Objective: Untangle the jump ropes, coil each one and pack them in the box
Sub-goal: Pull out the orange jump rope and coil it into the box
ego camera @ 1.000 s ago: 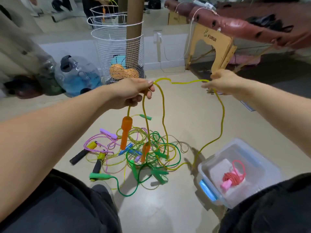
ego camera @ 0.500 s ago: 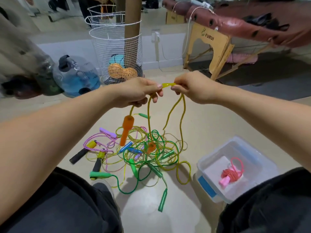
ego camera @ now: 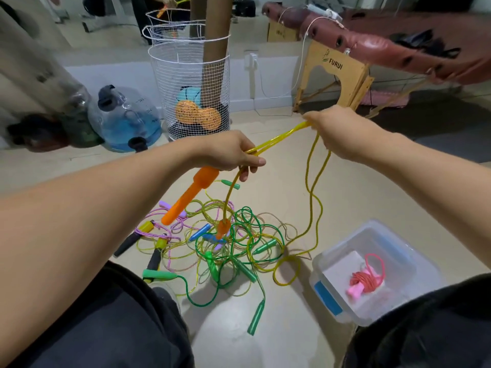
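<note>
Translucent yellow plastic jump rope (ego camera: pixel 279 138) is gripped at both ends of a taut doubled span: left hand (ego camera: pixel 228 152) curled round rope w/ orange handle (ego camera: pixel 190 195) hanging below, right hand (ego camera: pixel 334 134) fisted on the fold, held higher. Both forearms are extended fwd; slack is trailed down to the tangled multicolour rope pile (ego camera: pixel 225 245) on the floor, beside the clear plastic box (ego camera: pixel 398 243).

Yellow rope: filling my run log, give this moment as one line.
left hand: grips yellow rope | right hand: grips it | box: one coiled rope

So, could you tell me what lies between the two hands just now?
In the head view, doubled strands of the yellow rope stretch taut from the left hand to the right hand.
</note>
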